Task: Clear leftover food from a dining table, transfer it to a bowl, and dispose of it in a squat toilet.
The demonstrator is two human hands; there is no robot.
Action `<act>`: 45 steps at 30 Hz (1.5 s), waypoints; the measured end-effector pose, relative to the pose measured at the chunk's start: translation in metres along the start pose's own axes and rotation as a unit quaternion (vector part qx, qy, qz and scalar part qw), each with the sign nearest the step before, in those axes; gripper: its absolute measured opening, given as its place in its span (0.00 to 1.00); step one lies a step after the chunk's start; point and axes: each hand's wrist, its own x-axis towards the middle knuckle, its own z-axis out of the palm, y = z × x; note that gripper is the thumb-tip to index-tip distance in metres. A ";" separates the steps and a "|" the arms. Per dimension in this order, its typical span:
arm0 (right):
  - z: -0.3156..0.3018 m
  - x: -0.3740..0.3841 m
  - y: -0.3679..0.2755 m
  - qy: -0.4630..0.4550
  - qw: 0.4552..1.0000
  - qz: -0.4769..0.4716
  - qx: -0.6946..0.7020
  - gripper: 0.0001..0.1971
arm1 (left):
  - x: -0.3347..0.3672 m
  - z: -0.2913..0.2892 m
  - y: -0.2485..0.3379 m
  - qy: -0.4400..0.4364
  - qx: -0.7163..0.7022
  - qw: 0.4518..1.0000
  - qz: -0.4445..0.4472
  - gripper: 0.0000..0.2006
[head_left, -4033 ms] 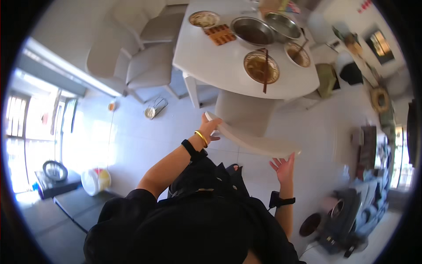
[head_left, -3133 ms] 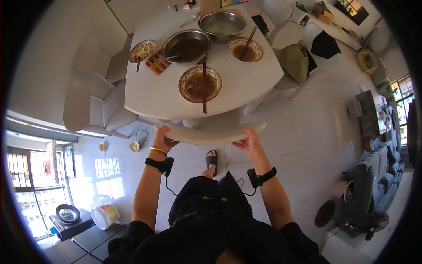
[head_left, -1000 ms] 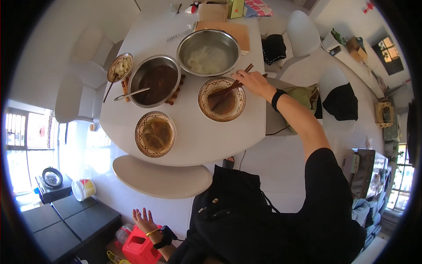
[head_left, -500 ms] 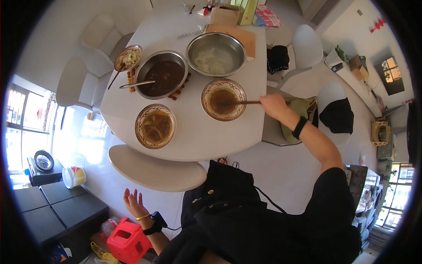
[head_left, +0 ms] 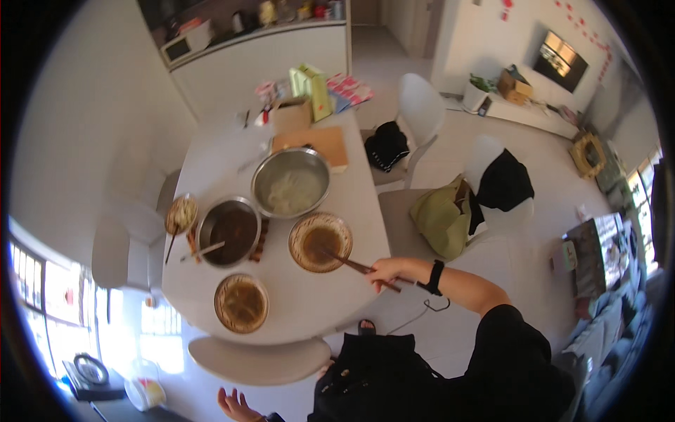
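My right hand (head_left: 388, 273) grips a pair of brown chopsticks (head_left: 351, 264) near the table's right edge. Their tips reach into a patterned bowl (head_left: 298, 261) of brown broth. My left hand (head_left: 238, 406) hangs low beside the chair back, holding nothing, its fingers apart. Left of the broth bowl is a second patterned bowl (head_left: 262, 314), with noodle-like food in brown liquid. Behind it stands a steel basin (head_left: 204, 247) of dark sauce with a spoon (head_left: 212, 247) resting in it. Pale noodles in cloudy water fill another steel basin (head_left: 325, 188).
A small bowl of pale chopped food (head_left: 183, 213) sits at the table's left. Farther back are a wooden board (head_left: 327, 143), a cardboard box (head_left: 290, 116) and a green bag (head_left: 311, 90). A chair (head_left: 260, 362) stands at the front; a green handbag (head_left: 441, 219) lies to the right.
My view has shifted and shows more of the room. My right hand, still on the chopsticks, has come toward me, so they slant across the bowl's near right rim. The left hand stays low.
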 end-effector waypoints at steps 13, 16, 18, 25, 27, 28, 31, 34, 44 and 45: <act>0.062 0.001 -0.014 -0.127 0.922 0.059 0.362 0.16 | -0.067 0.117 0.029 -0.258 -0.023 0.965 0.031 0.06; 0.068 -0.003 -0.024 -0.077 0.927 0.042 0.364 0.13 | -0.079 0.117 0.032 -0.260 -0.023 0.965 0.001 0.07; 0.066 -0.002 -0.024 -0.082 0.916 0.016 0.392 0.14 | -0.078 0.113 0.026 -0.275 -0.018 0.961 -0.004 0.07; 0.095 0.006 -0.034 -0.112 0.874 -0.003 0.472 0.14 | -0.074 0.088 0.021 -0.273 -0.050 0.961 0.000 0.10; 0.100 0.016 -0.034 -0.098 0.860 0.018 0.500 0.14 | -0.072 0.078 0.022 -0.293 -0.072 0.953 -0.006 0.11; 0.101 0.020 -0.036 -0.074 0.837 0.032 0.541 0.14 | -0.070 0.073 0.022 -0.284 -0.078 0.956 -0.004 0.11; 0.114 0.014 -0.058 -0.072 0.849 -0.022 0.523 0.16 | -0.061 0.053 0.021 -0.306 -0.099 0.947 0.001 0.10; 0.164 -0.025 -0.112 -0.036 0.855 -0.114 0.504 0.18 | -0.050 0.033 0.032 -0.259 0.041 0.946 0.190 0.09; 0.473 -0.006 -0.222 -0.070 0.815 -0.252 0.517 0.19 | 0.023 -0.098 0.075 -0.212 -0.073 0.877 0.425 0.12; 0.499 0.003 -0.222 -0.081 0.825 -0.242 0.505 0.18 | 0.035 -0.113 0.077 -0.198 -0.072 0.890 0.405 0.12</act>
